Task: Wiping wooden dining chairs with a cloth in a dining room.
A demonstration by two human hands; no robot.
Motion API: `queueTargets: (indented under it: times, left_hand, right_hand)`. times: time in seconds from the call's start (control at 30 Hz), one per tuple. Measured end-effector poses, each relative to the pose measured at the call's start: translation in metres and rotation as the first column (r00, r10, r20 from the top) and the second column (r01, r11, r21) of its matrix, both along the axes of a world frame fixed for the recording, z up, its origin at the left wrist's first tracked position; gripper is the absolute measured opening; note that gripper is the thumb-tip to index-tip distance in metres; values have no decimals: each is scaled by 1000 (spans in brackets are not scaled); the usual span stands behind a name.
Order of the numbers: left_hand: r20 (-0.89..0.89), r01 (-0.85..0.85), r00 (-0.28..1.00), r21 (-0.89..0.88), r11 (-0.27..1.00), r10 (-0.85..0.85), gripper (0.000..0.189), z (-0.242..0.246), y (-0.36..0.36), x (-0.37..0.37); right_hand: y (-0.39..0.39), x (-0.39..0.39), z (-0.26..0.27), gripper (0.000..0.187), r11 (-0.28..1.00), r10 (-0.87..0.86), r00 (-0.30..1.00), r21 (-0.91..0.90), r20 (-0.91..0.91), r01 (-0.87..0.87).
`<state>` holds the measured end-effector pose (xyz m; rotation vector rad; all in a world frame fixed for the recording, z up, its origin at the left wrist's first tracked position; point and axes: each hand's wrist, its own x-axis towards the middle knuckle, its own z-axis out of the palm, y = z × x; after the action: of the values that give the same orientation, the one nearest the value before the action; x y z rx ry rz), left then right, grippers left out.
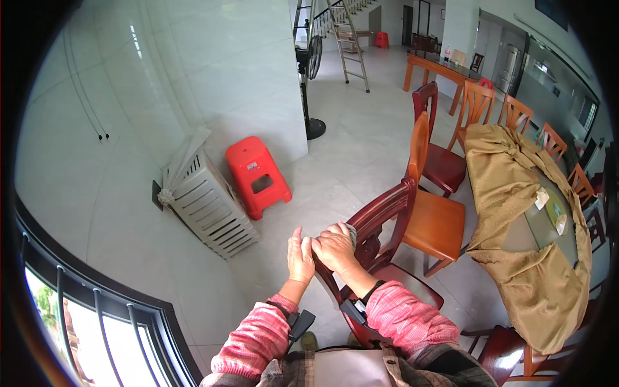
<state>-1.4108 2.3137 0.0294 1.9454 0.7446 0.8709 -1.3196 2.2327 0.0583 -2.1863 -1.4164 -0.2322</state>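
Observation:
A dark red wooden chair (382,213) with a carved back stands right in front of me. My right hand (333,246) is on its top rail, fingers bent over a grey-green cloth (352,235) that shows only partly past the knuckles. My left hand (300,256) is beside the near end of the same rail, its fingers stretched out. No object shows in it, and its palm is hidden. Whether it touches the chair I cannot tell.
Left stand a red plastic stool (258,174) and a slatted pale plastic crate (213,208) against the wall. An orange wooden chair (435,225) adjoins on the right, near a round table under a gold tablecloth (541,300). Farther off are a pedestal fan (315,58) and a stepladder (352,53).

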Motion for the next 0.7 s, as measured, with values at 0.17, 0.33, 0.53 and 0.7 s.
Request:
queueTargets:
  times: [0.17, 0.33, 0.53, 0.7]
  left_hand:
    - [243, 209, 965, -494, 844, -98, 51, -15, 8, -1]
    - [144, 250, 968, -453, 856, -207, 52, -4, 11, -2]
    - [60, 225, 974, -408, 885, -220, 53, 1, 11, -2]
    - [37, 234, 968, -483, 844, -248, 61, -15, 21, -3]
  right_hand:
    - [-16, -29, -3, 31, 994, -46, 999, 98, -25, 48]
    - [-29, -41, -9, 30, 966, -42, 997, 253, -68, 58]
    - [-32, -59, -14, 25, 875, -72, 983, 462, -169, 143]
    - [-43, -68, -26, 25, 849, 4, 928, 492, -372, 193]
